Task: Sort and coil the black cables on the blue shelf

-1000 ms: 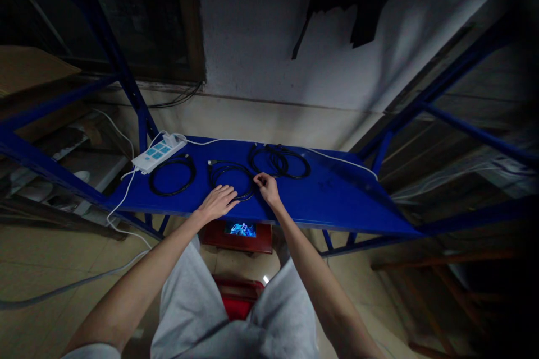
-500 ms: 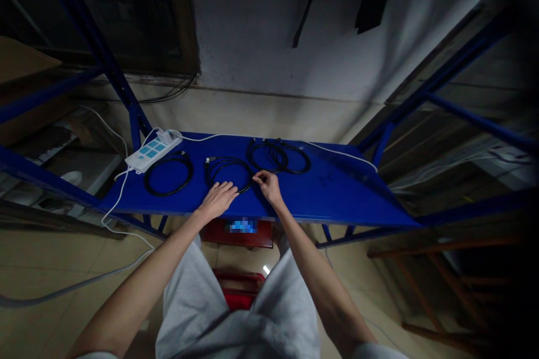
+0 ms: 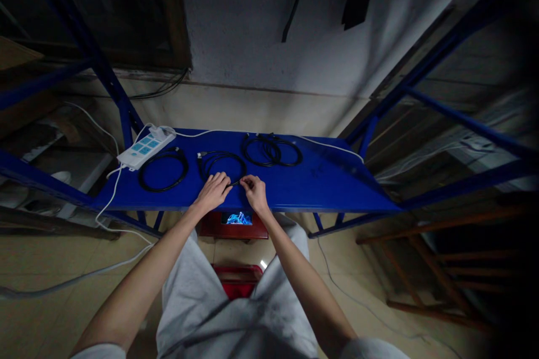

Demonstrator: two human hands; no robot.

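A coiled black cable [image 3: 245, 167] lies on the blue table [image 3: 337, 185], with its light-coloured plug end at the coil's upper left. My left hand [image 3: 213, 192] rests over the near side of this coil, fingers curled down and closed on the cable. Just to the right, my right hand [image 3: 255, 193] pinches the same cable between thumb and fingertips. One more black cable coil [image 3: 185, 171] lies to the left. Behind my right hand, overlapping black coils [image 3: 301, 156] lie towards the table's back edge.
A white power strip [image 3: 145, 148] with blue sockets sits at the table's left end, its white cord running along the back edge. Blue frame posts [image 3: 126, 123] rise at both ends. Below the front edge, a lit screen [image 3: 237, 218] lies on a dark red stool [image 3: 210, 225].
My left fingers have gone from lying spread over the coil to curling onto the cable. My right hand has come lower and nearer to it, still pinching. The whole view has shifted slightly.
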